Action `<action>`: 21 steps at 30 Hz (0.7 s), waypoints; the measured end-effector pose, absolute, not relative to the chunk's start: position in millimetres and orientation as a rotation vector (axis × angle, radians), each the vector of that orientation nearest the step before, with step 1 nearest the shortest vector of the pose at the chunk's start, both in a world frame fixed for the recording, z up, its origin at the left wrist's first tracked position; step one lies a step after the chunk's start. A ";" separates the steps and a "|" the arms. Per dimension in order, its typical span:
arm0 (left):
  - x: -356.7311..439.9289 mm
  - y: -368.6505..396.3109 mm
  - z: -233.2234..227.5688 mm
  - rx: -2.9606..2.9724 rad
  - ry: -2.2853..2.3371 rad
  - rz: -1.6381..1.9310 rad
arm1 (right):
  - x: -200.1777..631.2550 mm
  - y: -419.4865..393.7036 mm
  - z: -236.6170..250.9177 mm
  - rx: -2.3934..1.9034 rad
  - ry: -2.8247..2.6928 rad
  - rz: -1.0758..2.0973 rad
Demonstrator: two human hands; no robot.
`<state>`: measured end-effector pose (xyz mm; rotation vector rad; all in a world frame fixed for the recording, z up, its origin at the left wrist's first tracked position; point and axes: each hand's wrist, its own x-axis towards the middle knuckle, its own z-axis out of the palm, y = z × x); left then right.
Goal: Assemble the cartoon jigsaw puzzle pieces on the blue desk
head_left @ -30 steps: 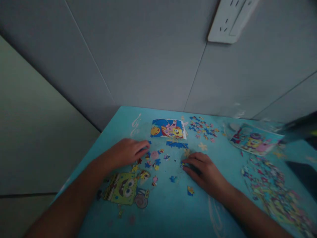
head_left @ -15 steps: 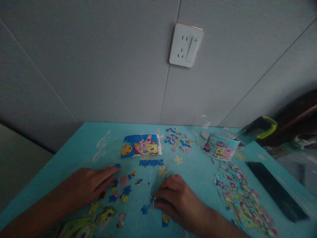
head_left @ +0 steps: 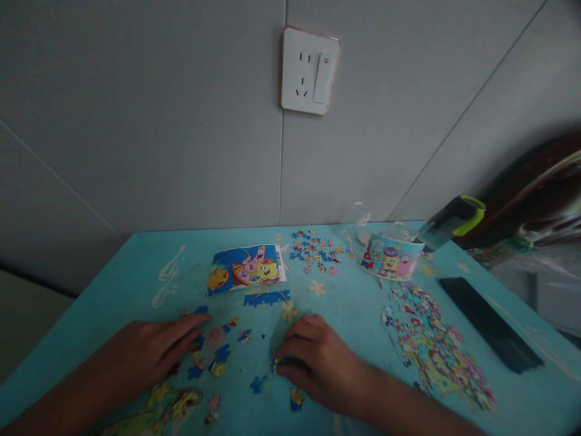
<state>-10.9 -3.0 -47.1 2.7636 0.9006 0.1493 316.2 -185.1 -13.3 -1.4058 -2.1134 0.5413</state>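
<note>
My right hand (head_left: 320, 362) is closed in a pinch on a small blue puzzle piece (head_left: 274, 365), mostly hidden by the fingertips. Close to it lie a loose blue piece (head_left: 258, 384) and a blue-and-yellow piece (head_left: 296, 399). My left hand (head_left: 154, 350) lies with its fingers stretched out, the fingertips touching or just over a blue piece (head_left: 201, 309). Several loose pieces (head_left: 221, 353) are scattered between the two hands. Farther back, a joined blue strip of puzzle (head_left: 267, 297) rests below a cartoon picture card (head_left: 247, 267).
A cluster of pieces (head_left: 313, 251) lies behind the card. On the right are a large heap of pieces (head_left: 436, 345), a cartoon-printed container (head_left: 391, 257), a dark flat strip (head_left: 490, 324) and a black-and-lime object (head_left: 454, 221). A wall with a socket (head_left: 310, 71) bounds the table's back.
The whole scene has shifted left in the picture as my head turned slightly right. Both hands keep nearly the same places over the table, my right hand still pinching the piece.
</note>
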 end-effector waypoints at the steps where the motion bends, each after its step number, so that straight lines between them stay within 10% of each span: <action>1: -9.7 -3.9 -45.6 2.770 0.903 0.146 | 316.2 -184.2 -12.9 -1.387 -2.095 0.563; 21: -5.8 -5.8 -38.2 2.863 0.777 0.174 | 388.0 -154.3 -14.7 -1.741 -1.641 0.389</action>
